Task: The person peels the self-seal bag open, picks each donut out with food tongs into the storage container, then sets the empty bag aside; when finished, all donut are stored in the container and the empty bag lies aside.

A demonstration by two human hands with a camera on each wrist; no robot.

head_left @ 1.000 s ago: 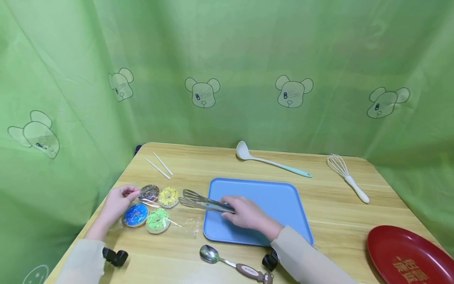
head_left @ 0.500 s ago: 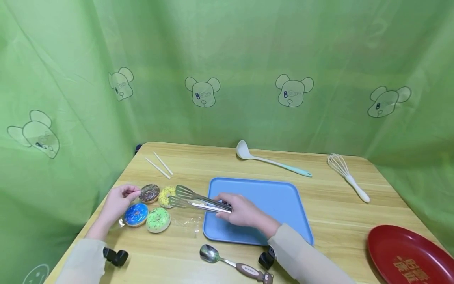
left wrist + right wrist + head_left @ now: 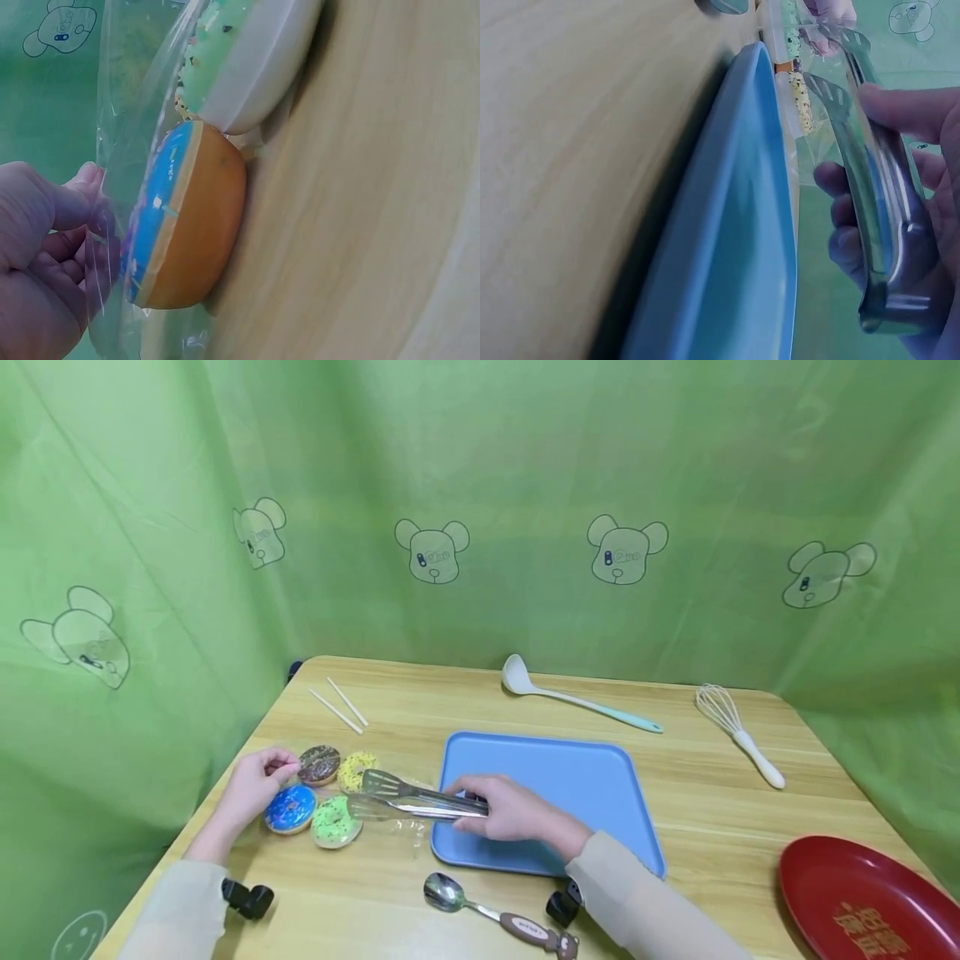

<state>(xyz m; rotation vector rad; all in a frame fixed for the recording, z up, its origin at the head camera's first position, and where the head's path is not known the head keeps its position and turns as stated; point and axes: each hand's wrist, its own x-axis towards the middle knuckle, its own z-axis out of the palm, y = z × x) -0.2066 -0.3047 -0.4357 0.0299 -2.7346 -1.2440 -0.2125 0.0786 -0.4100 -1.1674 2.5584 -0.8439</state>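
Observation:
In the head view my left hand [image 3: 251, 789] is at the doughnuts, its thumb and fingers pinching a clear plastic bag [image 3: 116, 82]. A chocolate doughnut [image 3: 319, 763], a yellow one [image 3: 356, 767], a blue one [image 3: 291, 808] and a green one [image 3: 334, 822] lie close together. The film passes over the doughnuts; whether all are inside, I cannot tell. My right hand [image 3: 513, 810] grips metal tongs [image 3: 889, 202] above the left side of the blue tray [image 3: 577, 777]. Their slotted ends stand apart, reaching over the bag near the yellow and green doughnuts.
Two white sticks [image 3: 337, 706] lie behind the doughnuts. At the back are a ladle [image 3: 566, 697] and a whisk [image 3: 738, 735]. A spoon [image 3: 495, 916] lies in front of the tray, and a red plate [image 3: 866, 897] sits at the right front.
My right hand has brought the tongs left and a little nearer, from beside the yellow doughnut towards the green one. Their ends have spread wider. My left hand keeps its pinch, almost still.

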